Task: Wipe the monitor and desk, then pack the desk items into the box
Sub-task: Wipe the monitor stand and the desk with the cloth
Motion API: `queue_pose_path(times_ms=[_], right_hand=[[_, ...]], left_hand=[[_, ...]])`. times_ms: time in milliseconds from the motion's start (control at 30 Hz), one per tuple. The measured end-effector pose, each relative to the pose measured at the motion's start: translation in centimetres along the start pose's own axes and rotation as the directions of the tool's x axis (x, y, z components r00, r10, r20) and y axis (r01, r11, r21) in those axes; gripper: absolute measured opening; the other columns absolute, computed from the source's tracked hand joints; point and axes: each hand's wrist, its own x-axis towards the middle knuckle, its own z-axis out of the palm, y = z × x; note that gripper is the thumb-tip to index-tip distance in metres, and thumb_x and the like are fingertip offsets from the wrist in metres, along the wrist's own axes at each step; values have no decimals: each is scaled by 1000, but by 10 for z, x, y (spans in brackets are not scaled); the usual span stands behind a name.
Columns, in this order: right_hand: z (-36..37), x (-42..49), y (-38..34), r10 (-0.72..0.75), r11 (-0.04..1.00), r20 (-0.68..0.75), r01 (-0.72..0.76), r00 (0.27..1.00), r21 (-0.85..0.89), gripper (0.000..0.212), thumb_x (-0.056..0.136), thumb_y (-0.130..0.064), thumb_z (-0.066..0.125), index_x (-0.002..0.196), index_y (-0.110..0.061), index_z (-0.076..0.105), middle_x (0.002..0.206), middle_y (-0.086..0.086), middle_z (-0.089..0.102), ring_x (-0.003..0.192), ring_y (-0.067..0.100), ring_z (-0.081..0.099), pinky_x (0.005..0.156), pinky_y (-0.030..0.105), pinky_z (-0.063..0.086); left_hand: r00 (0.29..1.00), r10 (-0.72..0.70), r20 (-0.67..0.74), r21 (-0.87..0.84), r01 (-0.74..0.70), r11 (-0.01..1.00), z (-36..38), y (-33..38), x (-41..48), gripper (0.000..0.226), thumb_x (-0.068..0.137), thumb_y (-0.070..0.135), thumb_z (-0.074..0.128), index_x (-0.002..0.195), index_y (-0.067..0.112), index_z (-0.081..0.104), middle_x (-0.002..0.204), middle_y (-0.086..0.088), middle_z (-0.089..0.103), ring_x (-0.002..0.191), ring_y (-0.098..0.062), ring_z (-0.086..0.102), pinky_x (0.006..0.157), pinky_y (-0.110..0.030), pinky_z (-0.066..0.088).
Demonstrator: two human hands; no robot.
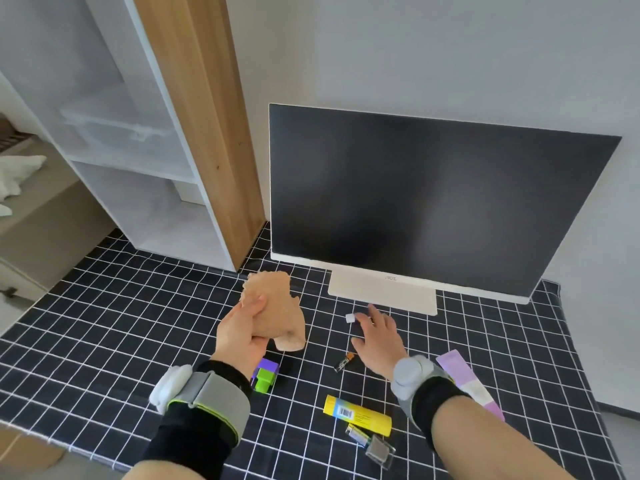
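left hand [242,332] clenched around a tan cloth [280,315] before the dark monitor [433,199], right hand [379,341] spread flat, fingers near a small white cube [349,318].

Tan cloth [277,310] in left hand [242,336], before dark monitor [433,202].

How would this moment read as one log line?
left hand: holds cloth | right hand: open over desk | monitor: off
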Motion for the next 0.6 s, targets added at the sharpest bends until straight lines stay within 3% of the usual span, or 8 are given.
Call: queue_pose_path(times_ms=[67, 133, 300, 400, 600], right_hand=[[2, 23, -2, 45, 999, 64, -43, 997, -28, 60, 98, -37, 44, 152, -27, 19, 163, -1, 3, 149, 32, 4, 118, 41, 20], [4, 37, -2, 68, 997, 86, -65, 994, -33, 60, 98, -38, 44, 152, -26, 21, 162, 1, 10, 149, 32, 7, 119, 40, 18], [10, 29, -8, 12, 995, 21, -10, 1000, -98, 42, 96, -40, 45, 137, -29, 46, 140, 2, 44, 128, 30, 35, 102, 36, 38], [16, 10, -8, -89, 988, 35, 93, 995, -120, 34, 95, -42, 46, 126, -29, 54, 130, 2, 47, 120, 26, 37, 97, 35, 42], [30, -22, -5, -175, 981, 123, 183, 977, -59, 27, 95, -39, 49, 120, -27, 52, 124, 1, 44, 118, 22, 38, 91, 33, 48]], left_hand=[[1000, -14, -7, 9, 14, 1000, -4, 4, 6, 44, 84, 5, 67, 126, 11, 56, 122, -15, 62, 108, -30, 60, 74, -42, 52], [999, -24, -21, 21, 24, 999, -7, 7, 9, 46, 81, 5, 69, 125, 11, 57, 123, -15, 61, 111, -32, 58, 78, -44, 52], [1000, -23, -8, 46, 23, 999, -13, 12, 16, 41, 83, 4, 67, 122, 12, 56, 118, -14, 62, 105, -31, 60, 70, -42, 51], [999, -50, 0, 51, 50, 997, -7, 6, 17, 38, 86, 3, 65, 121, 11, 56, 114, -14, 63, 100, -30, 61, 69, -42, 51], [994, -90, -57, 75, 94, 993, 3, -14, 14, 47, 83, 4, 68, 127, 10, 54, 122, -16, 61, 104, -31, 60, 69, -41, 51]])
